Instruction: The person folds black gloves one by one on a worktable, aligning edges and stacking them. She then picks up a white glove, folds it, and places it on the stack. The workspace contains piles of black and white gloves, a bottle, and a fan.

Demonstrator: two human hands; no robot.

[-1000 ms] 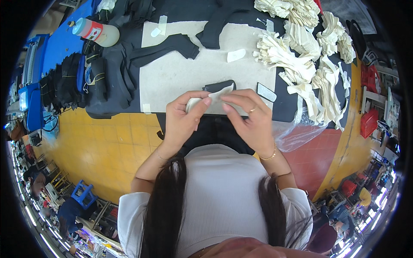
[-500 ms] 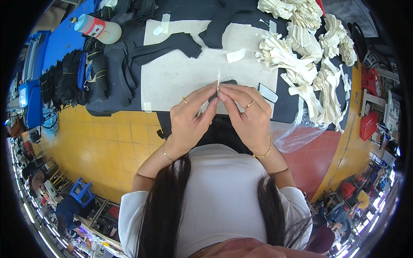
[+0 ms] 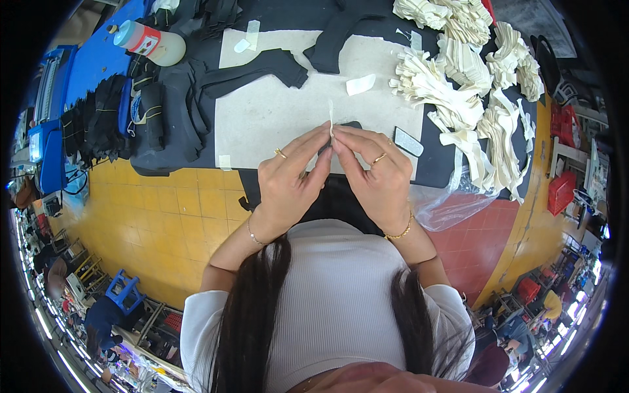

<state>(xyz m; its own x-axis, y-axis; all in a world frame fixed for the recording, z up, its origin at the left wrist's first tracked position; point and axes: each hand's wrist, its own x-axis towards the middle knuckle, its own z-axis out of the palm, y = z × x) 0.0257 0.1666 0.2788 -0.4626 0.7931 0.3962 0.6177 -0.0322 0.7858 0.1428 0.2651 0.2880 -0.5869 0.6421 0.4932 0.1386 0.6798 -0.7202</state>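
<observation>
My left hand (image 3: pixel 291 171) and my right hand (image 3: pixel 375 167) meet over the near edge of the table, thumbs and fingertips pinched together. Between them stands a thin cream strip (image 3: pixel 331 112), seen nearly edge-on, its upper end rising above the fingertips. The lower part of the strip is hidden by my fingers. Just behind the fingertips a small dark piece (image 3: pixel 349 126) lies on the pale sheet (image 3: pixel 262 124), partly covered by my hands. To the right of my right hand lies a dark-edged, light-faced flat block (image 3: pixel 408 141).
Bundles of cream fabric strips (image 3: pixel 458 85) cover the table's right side above a clear plastic bag (image 3: pixel 452 203). Black cut fabric pieces (image 3: pixel 259 71) and tied dark bundles (image 3: pixel 105 118) lie left. A bottle (image 3: pixel 149 44) stands far left. A white scrap (image 3: pixel 361 84) rests on the sheet.
The cream strip's upper end has tilted slightly left and shows a little more above my fingertips. Both hands have shifted only slightly and still pinch it.
</observation>
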